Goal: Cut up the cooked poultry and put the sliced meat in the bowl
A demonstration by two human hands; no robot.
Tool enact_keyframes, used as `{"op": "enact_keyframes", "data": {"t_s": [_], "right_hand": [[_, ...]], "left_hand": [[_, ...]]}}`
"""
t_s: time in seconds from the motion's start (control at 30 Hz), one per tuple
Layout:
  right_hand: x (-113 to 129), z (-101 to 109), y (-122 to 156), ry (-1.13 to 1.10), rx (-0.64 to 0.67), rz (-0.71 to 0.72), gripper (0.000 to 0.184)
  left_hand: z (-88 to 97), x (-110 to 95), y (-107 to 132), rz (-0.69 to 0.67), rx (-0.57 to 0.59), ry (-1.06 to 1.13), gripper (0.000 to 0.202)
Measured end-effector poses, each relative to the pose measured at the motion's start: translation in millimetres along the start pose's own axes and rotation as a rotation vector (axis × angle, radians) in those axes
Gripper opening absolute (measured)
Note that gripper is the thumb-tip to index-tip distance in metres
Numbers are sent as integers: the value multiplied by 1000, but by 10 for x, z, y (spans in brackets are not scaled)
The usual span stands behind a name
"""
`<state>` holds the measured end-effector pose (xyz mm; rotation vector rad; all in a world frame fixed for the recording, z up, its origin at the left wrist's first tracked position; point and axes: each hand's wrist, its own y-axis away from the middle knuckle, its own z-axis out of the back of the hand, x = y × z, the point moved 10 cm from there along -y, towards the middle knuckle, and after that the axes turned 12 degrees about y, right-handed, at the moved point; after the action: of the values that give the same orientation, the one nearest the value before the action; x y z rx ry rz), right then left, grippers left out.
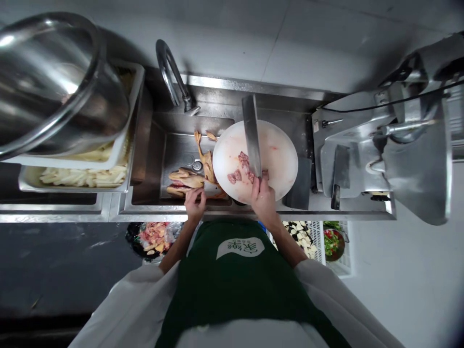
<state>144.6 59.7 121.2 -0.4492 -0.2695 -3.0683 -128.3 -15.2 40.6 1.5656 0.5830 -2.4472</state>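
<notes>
My right hand (pixel 264 202) is closed round the handle of a cleaver (pixel 251 133), its broad blade pointing away from me over a round white chopping board (pixel 277 150). Several chunks of raw meat (pixel 234 177) lie on the board, some beside the blade and partly covered by it. In the sink on the left rests a plucked raw bird (pixel 187 178), with yellowish skin and red flesh showing. My left hand (pixel 195 203) is at the bird's near side, fingers bent in against it. Another piece of poultry with a foot (pixel 207 162) lies between the bird and the board.
A curved faucet (pixel 168 67) rises behind the sink (pixel 147 159). Left, a large steel pot (pixel 108 96) stands on trays, one with pale strips (pixel 79 175). Right are a second cleaver (pixel 340 166) and a metal machine (pixel 413 150). Below the counter sit cut meat (pixel 155 237) and chopped vegetables (pixel 302 237).
</notes>
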Motion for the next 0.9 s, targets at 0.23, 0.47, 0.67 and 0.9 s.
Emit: {"op": "enact_keyframes", "data": {"t_s": [0.23, 0.47, 0.67, 0.9], "right_hand": [[-36, -774, -157, 88, 258, -29, 38], [-67, -258, -242, 140, 172, 69, 40], [92, -363, -57, 117, 129, 49, 50], [164, -446, -151, 109, 202, 167, 50]], "left_hand": [[397, 328, 261, 96, -28, -78, 16], [464, 538, 326, 148, 5, -101, 18], [561, 645, 477, 222, -13, -115, 19], [632, 713, 557, 234, -28, -109, 18]]}}
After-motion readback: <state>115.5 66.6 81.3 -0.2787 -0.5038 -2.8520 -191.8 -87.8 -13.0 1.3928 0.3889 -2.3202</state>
